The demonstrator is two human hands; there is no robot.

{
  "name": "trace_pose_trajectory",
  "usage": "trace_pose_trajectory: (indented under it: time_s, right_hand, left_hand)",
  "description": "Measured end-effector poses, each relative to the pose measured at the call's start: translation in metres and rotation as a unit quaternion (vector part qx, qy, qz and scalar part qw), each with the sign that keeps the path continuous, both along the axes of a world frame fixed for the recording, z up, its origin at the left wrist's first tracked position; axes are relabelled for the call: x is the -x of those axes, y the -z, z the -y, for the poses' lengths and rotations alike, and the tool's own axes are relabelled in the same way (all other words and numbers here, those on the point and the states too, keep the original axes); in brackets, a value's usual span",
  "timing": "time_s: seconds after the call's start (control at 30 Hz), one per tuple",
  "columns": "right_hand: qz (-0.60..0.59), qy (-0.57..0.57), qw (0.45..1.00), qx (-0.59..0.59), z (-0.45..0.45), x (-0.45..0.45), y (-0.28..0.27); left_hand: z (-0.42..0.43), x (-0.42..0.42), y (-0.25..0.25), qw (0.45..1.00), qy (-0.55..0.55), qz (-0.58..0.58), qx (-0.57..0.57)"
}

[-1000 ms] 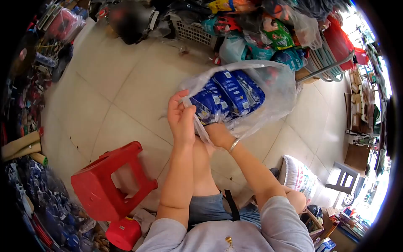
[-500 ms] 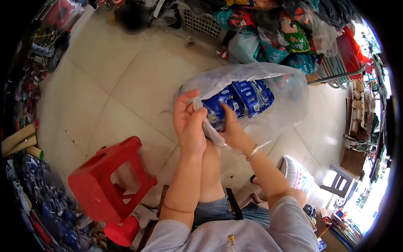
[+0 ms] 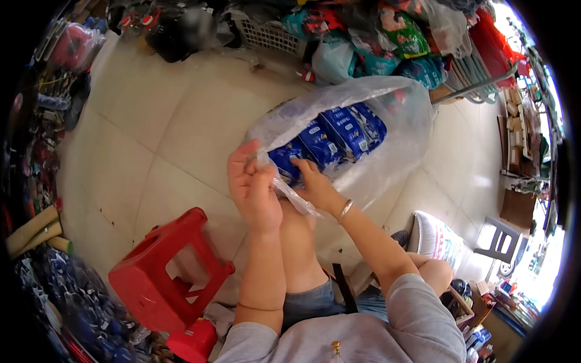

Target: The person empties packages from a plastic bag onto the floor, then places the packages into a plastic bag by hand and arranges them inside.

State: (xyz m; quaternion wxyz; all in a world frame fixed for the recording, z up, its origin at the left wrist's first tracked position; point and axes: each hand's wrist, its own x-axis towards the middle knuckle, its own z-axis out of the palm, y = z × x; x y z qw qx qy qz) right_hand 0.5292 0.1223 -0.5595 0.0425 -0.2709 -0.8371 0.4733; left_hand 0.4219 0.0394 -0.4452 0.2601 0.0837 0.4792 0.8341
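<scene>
A large translucent plastic bag (image 3: 396,151) lies open in front of me, with several blue printed packs (image 3: 344,132) lined up inside. My left hand (image 3: 253,190) pinches the bag's rim at its left end, fingers closed on the plastic. Inside the mouth, my right hand (image 3: 318,189) rests at the nearest blue pack, thumb and fingers apart, with a bracelet at the wrist. Its fingertips touch the pack or lie just over it; a firm grip does not show.
A red plastic stool (image 3: 172,269) lies tipped over at the lower left. Bagged goods (image 3: 363,54) and a grey basket (image 3: 269,37) stand at the back. A white sack (image 3: 434,239) is at the right, near a grey chair (image 3: 499,242).
My right hand was low inside the bag, then lifted over the packs, and is now at the nearest pack. More of that pack shows. My left hand still holds the rim.
</scene>
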Motion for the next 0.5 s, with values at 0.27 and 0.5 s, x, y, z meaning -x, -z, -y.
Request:
trace_pose_trajectory:
  time_s: [0.27, 0.5]
  right_hand:
    - [0.167, -0.123, 0.978, 0.032, -0.008, -0.007, 0.066]
    - [-0.023, 0.068, 0.979, -0.19, -0.049, -0.082, 0.003]
  left_hand:
    - [-0.005, -0.005, 0.002, 0.999, 0.033, -0.042, -0.008]
    - [-0.011, -0.011, -0.005, 0.998, -0.039, -0.044, -0.002]
